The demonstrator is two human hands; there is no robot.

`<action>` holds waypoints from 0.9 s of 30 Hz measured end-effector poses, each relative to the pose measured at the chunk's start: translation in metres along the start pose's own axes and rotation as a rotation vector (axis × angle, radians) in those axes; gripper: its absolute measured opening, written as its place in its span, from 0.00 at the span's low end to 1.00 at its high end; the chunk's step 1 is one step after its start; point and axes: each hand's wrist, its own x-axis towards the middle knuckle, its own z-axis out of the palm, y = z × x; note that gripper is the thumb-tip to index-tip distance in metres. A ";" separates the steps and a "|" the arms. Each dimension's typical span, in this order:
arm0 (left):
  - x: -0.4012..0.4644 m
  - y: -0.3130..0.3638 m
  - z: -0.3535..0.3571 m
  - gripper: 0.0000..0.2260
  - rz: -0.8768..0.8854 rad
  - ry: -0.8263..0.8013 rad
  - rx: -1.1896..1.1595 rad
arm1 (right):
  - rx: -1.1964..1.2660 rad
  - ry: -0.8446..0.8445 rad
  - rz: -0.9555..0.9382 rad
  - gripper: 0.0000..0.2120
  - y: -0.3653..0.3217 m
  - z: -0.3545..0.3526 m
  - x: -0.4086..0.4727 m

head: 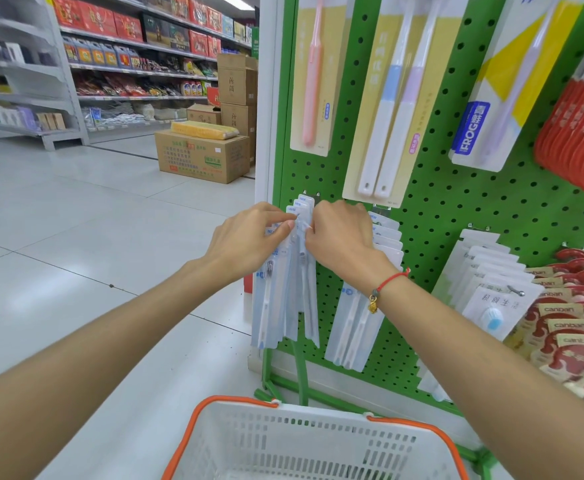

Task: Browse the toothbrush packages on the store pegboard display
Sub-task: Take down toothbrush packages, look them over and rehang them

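At the frame's centre, the left hand (249, 233) and right hand (339, 233) are pinching the hanging toothbrush packages (285, 282) apart, fingers (289, 226) pressed on the card tops (probably to see those behind) on the green pegboard (439, 209).

Both arms are bare with no sleeves showing, and the only thing worn is a thin red string bracelet (391, 279) on the right wrist with a dark bead and a little gold charm dangling off it.
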 end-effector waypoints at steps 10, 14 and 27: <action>-0.014 0.020 -0.006 0.17 -0.042 0.031 -0.020 | -0.078 0.109 -0.053 0.17 0.004 -0.002 -0.040; -0.033 0.024 -0.007 0.16 -0.047 0.193 -0.008 | -0.002 0.272 -0.072 0.09 0.010 0.000 -0.058; -0.119 0.030 0.044 0.15 -0.102 -0.142 -0.457 | 0.394 0.212 0.003 0.08 0.020 0.012 -0.141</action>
